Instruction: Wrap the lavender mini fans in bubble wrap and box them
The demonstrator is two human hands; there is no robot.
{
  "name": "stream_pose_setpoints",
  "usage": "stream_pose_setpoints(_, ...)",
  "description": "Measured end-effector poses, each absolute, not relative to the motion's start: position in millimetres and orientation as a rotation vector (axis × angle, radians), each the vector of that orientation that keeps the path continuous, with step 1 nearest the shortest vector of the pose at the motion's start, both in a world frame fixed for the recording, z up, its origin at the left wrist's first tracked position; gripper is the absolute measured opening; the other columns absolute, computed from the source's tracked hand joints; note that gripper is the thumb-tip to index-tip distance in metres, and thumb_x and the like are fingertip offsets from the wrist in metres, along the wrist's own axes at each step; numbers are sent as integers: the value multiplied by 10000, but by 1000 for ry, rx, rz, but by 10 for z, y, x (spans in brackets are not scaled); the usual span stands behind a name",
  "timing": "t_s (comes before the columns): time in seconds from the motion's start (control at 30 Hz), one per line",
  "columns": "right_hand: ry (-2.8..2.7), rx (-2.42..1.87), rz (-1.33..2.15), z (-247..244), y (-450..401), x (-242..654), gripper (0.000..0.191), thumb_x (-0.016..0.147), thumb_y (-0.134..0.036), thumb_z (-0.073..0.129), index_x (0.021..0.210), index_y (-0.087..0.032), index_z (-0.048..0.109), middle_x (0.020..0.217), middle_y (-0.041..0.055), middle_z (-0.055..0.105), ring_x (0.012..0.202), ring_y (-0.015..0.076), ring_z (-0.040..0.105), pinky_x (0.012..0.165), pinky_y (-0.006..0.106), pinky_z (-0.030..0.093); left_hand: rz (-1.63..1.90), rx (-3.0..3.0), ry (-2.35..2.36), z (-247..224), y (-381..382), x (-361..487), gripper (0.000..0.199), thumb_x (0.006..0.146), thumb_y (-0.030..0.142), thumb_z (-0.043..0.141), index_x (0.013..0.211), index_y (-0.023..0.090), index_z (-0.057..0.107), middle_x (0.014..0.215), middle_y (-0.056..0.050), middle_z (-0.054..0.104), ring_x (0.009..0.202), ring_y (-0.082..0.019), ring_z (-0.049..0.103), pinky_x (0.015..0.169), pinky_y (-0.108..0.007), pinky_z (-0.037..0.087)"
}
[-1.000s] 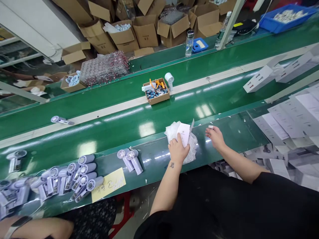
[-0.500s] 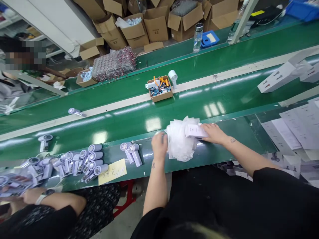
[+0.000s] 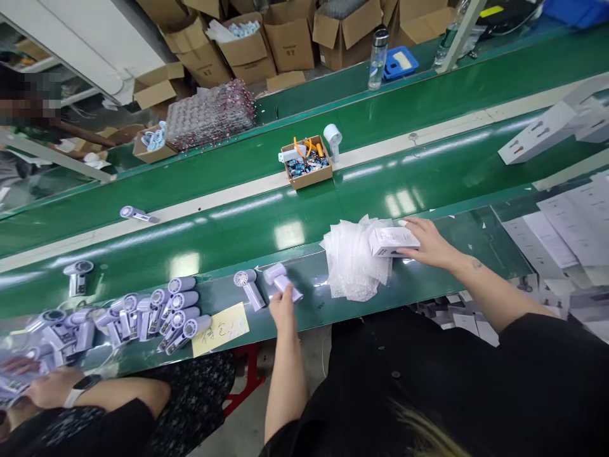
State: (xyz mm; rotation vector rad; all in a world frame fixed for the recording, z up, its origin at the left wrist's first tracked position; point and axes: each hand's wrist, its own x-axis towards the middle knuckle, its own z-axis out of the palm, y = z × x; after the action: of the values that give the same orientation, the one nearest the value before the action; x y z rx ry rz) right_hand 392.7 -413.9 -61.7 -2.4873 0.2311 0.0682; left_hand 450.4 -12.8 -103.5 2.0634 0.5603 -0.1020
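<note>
My left hand (image 3: 284,309) has its fingers closed round the handle of a pale purple handheld fan (image 3: 275,273), whose head points away from me. Just left of it, a second handheld fan (image 3: 247,284) lies on the green bench. My right hand (image 3: 428,242) grips the end of a small white box (image 3: 392,241) with printing on its sides. The box is over the right edge of a pile of clear bubble bags (image 3: 353,263), between my two hands.
Many purple fans (image 3: 178,301) lie to the left by a yellow note (image 3: 221,330), near a co-worker's hand (image 3: 54,386). Beyond the bench runs a green conveyor (image 3: 228,235). A small carton of parts (image 3: 311,181) and an upright fan (image 3: 333,141) stand there. White boxes (image 3: 537,133) are at right.
My left hand has moved left and down from beside the bubble bags and taken hold of a fan, which is now turned and apart from its neighbour. The box has shifted slightly right with my right hand.
</note>
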Motion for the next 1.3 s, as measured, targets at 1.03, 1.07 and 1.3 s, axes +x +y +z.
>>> stream_pose_setpoints(1.03,217,-706,624,-155,-2735,3177,693,689,-248,734,1276,-192,370,895,53,636,699,168,680,587,243,557,-806,1480,-16,-198,-1060,3946,227,582,262,698,735,131,593,517,51,489,479,-68,407,494,-197,304)
stream_pose_setpoints(1.07,216,-718,634,-147,-2730,3203,683,685,-247,738,1268,-194,386,900,48,634,692,163,678,590,241,555,-799,1451,0,-206,-1061,3893,203,558,234,708,675,127,581,499,56,471,472,-57,387,485,-190,284)
stream_pose_setpoints(1.3,239,-990,623,-77,-2878,3207,530,658,-237,751,1119,-142,508,929,54,626,663,149,659,614,257,538,-718,1302,230,-284,-882,3931,304,507,274,767,545,143,495,466,62,443,432,-40,363,439,-177,230)
